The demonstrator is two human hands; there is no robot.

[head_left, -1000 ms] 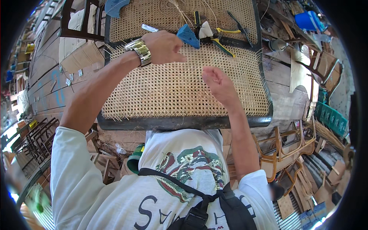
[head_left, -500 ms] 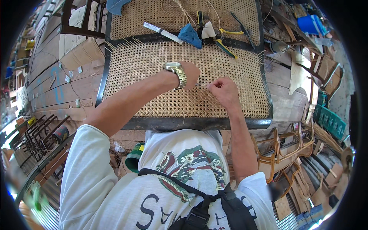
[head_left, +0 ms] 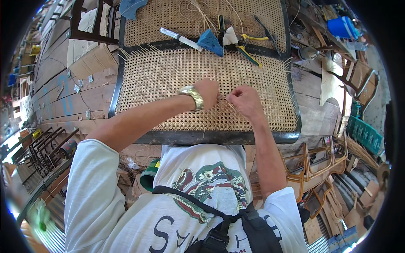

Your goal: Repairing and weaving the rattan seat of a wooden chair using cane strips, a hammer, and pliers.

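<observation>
Cane seat panel [head_left: 168,80], frame centre: left hand [head_left: 207,92] and right hand [head_left: 244,99] close together, both grips pinching thin cane strand [head_left: 224,98]. Tools upper centre.

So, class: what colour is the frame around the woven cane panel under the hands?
Black frame, seen best in the head view.

Brown cardboard box [head_left: 90,63] left of woven panel.

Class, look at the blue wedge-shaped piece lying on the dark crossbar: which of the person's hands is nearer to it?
Left. The left hand lies just below the blue wedge; the right hand sits lower and further right.
</observation>
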